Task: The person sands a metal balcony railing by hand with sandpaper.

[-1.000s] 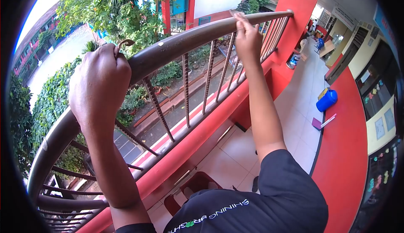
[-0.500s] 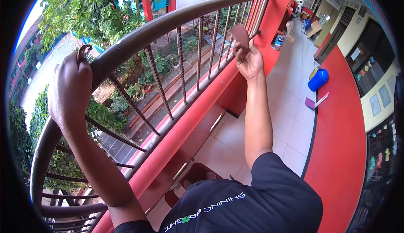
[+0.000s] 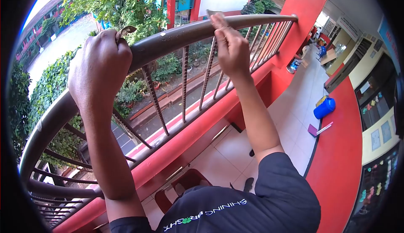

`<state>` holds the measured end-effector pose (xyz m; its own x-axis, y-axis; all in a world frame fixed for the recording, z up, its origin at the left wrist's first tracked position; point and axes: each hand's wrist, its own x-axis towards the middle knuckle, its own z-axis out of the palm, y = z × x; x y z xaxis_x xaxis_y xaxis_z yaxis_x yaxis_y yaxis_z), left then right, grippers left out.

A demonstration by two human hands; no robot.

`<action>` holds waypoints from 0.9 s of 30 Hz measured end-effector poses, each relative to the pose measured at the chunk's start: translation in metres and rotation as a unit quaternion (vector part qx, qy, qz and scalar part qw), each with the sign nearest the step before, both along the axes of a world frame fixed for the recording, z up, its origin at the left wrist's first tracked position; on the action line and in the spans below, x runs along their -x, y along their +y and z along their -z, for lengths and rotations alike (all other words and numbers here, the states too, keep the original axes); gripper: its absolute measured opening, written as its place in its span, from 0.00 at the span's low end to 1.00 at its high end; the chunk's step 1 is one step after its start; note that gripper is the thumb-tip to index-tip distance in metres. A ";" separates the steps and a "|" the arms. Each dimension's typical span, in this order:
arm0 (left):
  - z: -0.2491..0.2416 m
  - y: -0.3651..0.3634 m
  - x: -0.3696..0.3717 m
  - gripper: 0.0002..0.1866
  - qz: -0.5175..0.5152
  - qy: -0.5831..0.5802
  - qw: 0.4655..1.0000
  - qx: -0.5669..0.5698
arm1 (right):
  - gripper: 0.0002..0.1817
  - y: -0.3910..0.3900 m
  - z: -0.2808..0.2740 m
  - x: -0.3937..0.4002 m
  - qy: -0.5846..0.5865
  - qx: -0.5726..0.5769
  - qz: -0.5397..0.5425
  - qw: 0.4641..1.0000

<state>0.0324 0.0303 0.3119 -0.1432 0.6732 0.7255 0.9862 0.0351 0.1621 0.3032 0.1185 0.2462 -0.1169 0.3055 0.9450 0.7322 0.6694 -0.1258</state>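
Observation:
A thick dark brown metal handrail (image 3: pixel 176 35) curves across in front of me. My left hand (image 3: pixel 101 67) is closed in a fist against its near-left stretch, and a curled brown piece of sandpaper (image 3: pixel 127 30) pokes out past the knuckles. Farther along, my right hand (image 3: pixel 231 48) is at the rail top, fingers pressed together round a small sheet of sandpaper (image 3: pixel 211 12). Only a greyish edge of that sheet shows; the fingers hide the rest.
Ribbed upright bars (image 3: pixel 184 83) stand below the handrail on a red ledge (image 3: pixel 185 138). A red chair (image 3: pixel 191 178) is beside my body. Along the tiled corridor (image 3: pixel 286 123) are a blue container (image 3: pixel 324 107), a purple dustpan (image 3: pixel 312 130) and a paint can (image 3: pixel 293 66).
My right hand, raised with the reddish-brown sheet showing, has turned over and come to the handrail. The view has shifted; my left hand remains at the rail, appearing farther right.

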 end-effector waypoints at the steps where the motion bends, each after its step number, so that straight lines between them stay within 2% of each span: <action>1: -0.002 -0.001 -0.001 0.18 0.000 -0.001 1.000 0.014 | 0.19 0.023 0.000 -0.028 0.062 0.014 0.045 0.997; 2: -0.004 -0.002 -0.002 0.18 0.001 -0.003 1.000 0.026 | 0.19 0.043 0.001 -0.050 0.122 0.025 0.091 0.988; 4: -0.006 -0.005 -0.004 0.18 0.004 -0.009 0.999 0.033 | 0.19 0.038 0.000 -0.039 0.133 0.037 0.125 0.983; 6: -0.008 -0.005 -0.005 0.18 0.003 -0.015 0.999 0.032 | 0.18 -0.009 -0.002 0.011 0.030 0.052 -0.024 0.998; 9: -0.007 -0.004 -0.006 0.18 0.002 -0.017 0.999 0.049 | 0.18 -0.030 0.000 0.017 0.009 0.112 -0.055 0.992; 11: -0.007 -0.003 -0.005 0.18 -0.004 -0.009 0.999 0.041 | 0.20 0.006 -0.008 -0.032 0.186 0.183 0.075 0.963; 12: -0.007 -0.003 -0.005 0.18 -0.004 -0.010 0.999 0.043 | 0.20 0.012 -0.020 -0.038 0.193 0.109 0.065 0.973; 14: -0.008 -0.003 -0.007 0.18 -0.008 -0.025 0.999 0.039 | 0.19 0.013 -0.012 -0.031 0.192 0.177 0.088 0.961; 16: -0.010 -0.005 -0.010 0.18 -0.017 -0.032 0.998 0.042 | 0.18 -0.019 -0.005 0.029 0.043 0.062 -0.060 0.995; 20: -0.004 -0.003 -0.003 0.19 0.000 -0.011 1.000 0.027 | 0.17 -0.013 -0.013 0.015 0.112 0.117 -0.006 0.987; 21: -0.009 -0.003 -0.004 0.19 0.001 -0.008 1.000 0.026 | 0.19 0.005 -0.019 -0.011 0.164 0.142 0.100 0.971; 22: -0.013 -0.004 -0.007 0.19 -0.010 -0.023 0.998 0.058 | 0.20 0.034 -0.016 -0.044 0.179 0.118 0.101 0.972; 24: -0.014 -0.007 -0.007 0.19 -0.021 -0.039 0.994 0.096 | 0.19 0.011 -0.042 -0.025 0.137 0.238 0.182 0.944; 25: -0.013 -0.005 -0.004 0.20 -0.005 -0.040 0.996 0.085 | 0.20 -0.004 -0.045 0.004 0.064 0.247 0.143 0.956; 26: -0.012 -0.003 -0.001 0.20 0.011 -0.039 0.996 0.074 | 0.20 -0.022 -0.039 0.037 0.023 0.213 0.048 0.976; 27: -0.009 0.000 0.005 0.20 0.039 -0.046 0.996 0.065 | 0.20 -0.029 -0.044 0.033 0.023 0.213 0.050 0.976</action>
